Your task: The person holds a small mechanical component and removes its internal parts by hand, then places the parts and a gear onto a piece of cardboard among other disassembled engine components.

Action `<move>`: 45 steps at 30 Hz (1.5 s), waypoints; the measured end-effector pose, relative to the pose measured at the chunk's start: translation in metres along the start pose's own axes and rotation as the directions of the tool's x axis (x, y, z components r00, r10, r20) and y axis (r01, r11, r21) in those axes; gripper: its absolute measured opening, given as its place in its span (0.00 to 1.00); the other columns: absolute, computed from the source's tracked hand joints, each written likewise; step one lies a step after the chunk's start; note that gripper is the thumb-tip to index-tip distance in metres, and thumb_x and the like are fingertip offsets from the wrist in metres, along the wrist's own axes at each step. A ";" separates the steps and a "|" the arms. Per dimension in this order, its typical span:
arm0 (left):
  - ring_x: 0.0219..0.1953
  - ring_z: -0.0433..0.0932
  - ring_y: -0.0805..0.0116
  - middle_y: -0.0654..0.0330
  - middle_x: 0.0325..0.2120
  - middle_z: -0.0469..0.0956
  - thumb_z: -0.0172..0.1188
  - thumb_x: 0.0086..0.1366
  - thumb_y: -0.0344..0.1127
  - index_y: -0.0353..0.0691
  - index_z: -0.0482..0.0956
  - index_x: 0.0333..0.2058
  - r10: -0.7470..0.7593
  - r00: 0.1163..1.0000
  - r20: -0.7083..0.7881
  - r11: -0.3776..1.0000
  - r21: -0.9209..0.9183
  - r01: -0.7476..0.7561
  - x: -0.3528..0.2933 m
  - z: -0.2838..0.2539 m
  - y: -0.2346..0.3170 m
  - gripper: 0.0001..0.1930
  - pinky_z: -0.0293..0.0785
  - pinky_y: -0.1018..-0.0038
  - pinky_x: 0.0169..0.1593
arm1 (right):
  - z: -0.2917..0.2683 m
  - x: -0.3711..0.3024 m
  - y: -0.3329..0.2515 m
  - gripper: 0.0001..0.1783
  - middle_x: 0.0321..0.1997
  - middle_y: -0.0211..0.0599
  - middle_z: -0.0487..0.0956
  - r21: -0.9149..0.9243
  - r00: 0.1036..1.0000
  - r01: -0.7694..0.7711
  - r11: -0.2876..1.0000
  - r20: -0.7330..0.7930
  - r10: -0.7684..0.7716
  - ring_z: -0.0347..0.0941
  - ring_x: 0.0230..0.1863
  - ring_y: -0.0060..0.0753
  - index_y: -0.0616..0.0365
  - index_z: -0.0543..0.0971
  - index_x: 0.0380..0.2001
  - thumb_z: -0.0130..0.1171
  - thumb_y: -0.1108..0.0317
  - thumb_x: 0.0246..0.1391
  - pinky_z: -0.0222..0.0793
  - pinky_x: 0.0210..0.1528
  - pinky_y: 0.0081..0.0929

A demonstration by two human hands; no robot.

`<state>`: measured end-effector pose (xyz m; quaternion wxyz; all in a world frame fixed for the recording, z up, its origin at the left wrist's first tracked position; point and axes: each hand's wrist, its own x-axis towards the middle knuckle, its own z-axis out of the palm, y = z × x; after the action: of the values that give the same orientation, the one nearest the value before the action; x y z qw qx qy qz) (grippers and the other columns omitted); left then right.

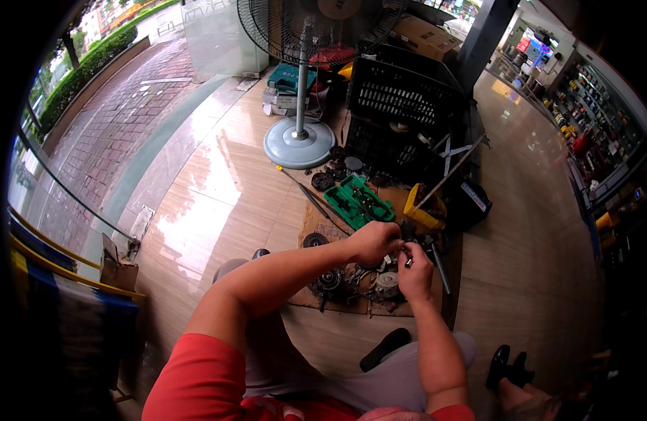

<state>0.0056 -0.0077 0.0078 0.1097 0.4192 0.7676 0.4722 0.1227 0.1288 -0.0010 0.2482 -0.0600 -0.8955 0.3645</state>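
Observation:
Both hands come together above a stained brown cardboard sheet (306, 302) on the floor. My left hand (374, 243) is closed in a fist, and what it grips is hidden. Touching or nearly touching it, my right hand (416, 274) pinches a small shiny metal piece (408, 262), too small to name. Below the hands lie dark round motor-like parts (328, 279) and a silver round housing (388, 283) among loose bits. Just beyond is an opened green tool case (357, 201). A yellow bin (425, 208) stands to its right, and a grey metal bar (441, 266) lies beside my right hand.
A standing fan (300, 140) on a round base is at the back. Black plastic crates (400, 98) are stacked right of it. A black box (470, 202) sits at the right. Another person's feet (509, 368) are at the lower right. Long thin rods (323, 203) lie left of the green case.

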 end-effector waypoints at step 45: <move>0.35 0.81 0.46 0.47 0.29 0.81 0.62 0.61 0.37 0.38 0.81 0.36 0.019 1.000 -0.015 1.000 -0.008 -0.019 0.000 0.002 -0.001 0.09 0.77 0.61 0.39 | 0.000 -0.001 -0.001 0.10 0.35 0.48 0.80 -0.002 0.999 -0.051 0.999 0.009 0.051 0.79 0.34 0.50 0.60 0.77 0.41 0.63 0.72 0.54 0.73 0.33 0.39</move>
<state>0.0060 -0.0067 0.0057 0.1012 0.4225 0.7625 0.4794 0.1231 0.1280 -0.0010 0.2349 -0.0816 -0.8950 0.3703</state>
